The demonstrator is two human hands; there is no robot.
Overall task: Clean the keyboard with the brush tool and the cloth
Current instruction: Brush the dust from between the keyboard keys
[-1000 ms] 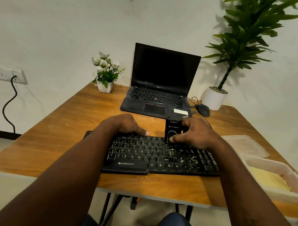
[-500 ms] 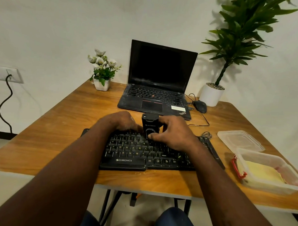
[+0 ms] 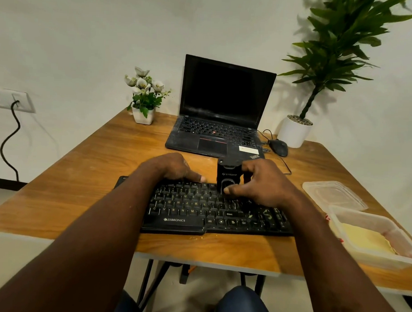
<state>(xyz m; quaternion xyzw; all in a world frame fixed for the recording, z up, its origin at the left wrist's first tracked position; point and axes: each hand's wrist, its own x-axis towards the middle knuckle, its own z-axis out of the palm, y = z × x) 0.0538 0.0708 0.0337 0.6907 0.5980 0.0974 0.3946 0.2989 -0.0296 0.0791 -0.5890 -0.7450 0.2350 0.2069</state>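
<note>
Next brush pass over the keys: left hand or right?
Right. The right hand grips the brush tool, upright on the upper rows of the keyboard; the left hand rests at its far edge with no tool, placed to steady it.

Head-worn view, forward and downward
</note>
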